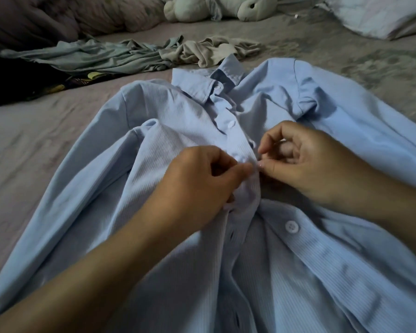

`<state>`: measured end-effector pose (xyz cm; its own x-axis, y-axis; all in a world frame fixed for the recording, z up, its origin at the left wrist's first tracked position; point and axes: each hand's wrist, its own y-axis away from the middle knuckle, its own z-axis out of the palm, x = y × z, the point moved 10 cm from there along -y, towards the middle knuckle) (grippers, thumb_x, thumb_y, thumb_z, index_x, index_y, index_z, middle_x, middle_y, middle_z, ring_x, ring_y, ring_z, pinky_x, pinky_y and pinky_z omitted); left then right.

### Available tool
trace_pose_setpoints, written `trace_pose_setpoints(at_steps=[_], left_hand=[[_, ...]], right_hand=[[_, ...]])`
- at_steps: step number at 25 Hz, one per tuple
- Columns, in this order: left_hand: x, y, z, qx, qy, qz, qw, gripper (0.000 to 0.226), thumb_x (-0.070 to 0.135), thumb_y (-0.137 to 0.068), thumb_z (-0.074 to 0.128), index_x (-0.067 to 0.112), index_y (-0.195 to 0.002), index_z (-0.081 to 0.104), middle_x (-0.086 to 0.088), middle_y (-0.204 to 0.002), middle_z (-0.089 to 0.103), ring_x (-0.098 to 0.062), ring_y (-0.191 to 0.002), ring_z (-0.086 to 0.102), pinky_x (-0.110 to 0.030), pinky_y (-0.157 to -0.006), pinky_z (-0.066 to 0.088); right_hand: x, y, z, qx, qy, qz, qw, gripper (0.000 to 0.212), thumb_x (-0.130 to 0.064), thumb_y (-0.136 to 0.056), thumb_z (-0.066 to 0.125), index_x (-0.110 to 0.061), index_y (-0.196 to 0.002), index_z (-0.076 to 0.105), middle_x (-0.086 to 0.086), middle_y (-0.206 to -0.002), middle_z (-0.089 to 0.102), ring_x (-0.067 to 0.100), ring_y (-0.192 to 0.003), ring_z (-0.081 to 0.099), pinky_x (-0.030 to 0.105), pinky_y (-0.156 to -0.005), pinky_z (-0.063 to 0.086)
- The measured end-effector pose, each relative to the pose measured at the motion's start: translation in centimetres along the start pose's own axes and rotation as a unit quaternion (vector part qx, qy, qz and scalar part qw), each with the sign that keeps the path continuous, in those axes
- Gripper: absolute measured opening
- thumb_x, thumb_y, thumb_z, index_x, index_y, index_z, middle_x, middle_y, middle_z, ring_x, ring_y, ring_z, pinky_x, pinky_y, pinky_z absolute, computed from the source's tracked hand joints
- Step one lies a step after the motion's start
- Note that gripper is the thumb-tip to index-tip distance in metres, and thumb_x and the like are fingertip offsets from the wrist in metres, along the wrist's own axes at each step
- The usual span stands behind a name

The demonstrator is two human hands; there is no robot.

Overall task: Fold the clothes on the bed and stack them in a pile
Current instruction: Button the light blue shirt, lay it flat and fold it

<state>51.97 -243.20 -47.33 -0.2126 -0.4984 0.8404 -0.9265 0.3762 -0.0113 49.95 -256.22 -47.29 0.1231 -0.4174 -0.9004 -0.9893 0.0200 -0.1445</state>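
The light blue button-up shirt (262, 248) lies spread on the near bed (34, 145), not folded yet. The left hand (197, 186) and right hand (305, 159) both pinch its placket, probably buttoning. Far left, the grey garment (87, 56) and beige garment (214, 50) wait crumpled; no pile is visible.

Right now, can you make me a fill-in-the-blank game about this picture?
1. Both hands pinch the front of a light ____ shirt.
2. The left hand and right hand meet at the shirt's row of ____.
3. The stuffed toy lies ____ the shirt's collar, farther up the bed.

Missing words: blue; buttons; beyond
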Motion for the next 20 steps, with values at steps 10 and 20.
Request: trace_pose_setpoints(at_steps=[10, 20], left_hand=[[2.0, 6.8, 2.0, -0.067, -0.38, 0.091, 0.918, 0.027, 0.045, -0.091, 0.051, 0.026, -0.09, 0.032, 0.01, -0.09, 0.032, -0.009, -0.086, 0.037, -0.018, -0.07, 0.019], [1.6, 6.2, -0.1, -0.08, -0.192, 0.005, 0.978, 0.019, 0.023, -0.08, 0.062, 0.009, -0.07, 0.07, -0.007, -0.061, 0.064, -0.006, -0.05, 0.052, -0.018, -0.051, 0.043]], right_hand=[[-1.0, 7.8, -0.3, -0.045, 0.296, 0.027, 0.954, 0.008, -0.032, -0.078, 0.07, -0.026, -0.078, 0.065, -0.01, -0.065, 0.052, 0.006, -0.069, 0.053, 0.019, -0.063, 0.039], [-1.1, 6.5, -0.2, -0.126, 0.266, 0.158, 0.943, 0.019, -0.035, -0.08, 0.072, -0.018, -0.073, 0.073, -0.003, -0.067, 0.069, 0.008, -0.063, 0.061, 0.026, -0.065, 0.049]])
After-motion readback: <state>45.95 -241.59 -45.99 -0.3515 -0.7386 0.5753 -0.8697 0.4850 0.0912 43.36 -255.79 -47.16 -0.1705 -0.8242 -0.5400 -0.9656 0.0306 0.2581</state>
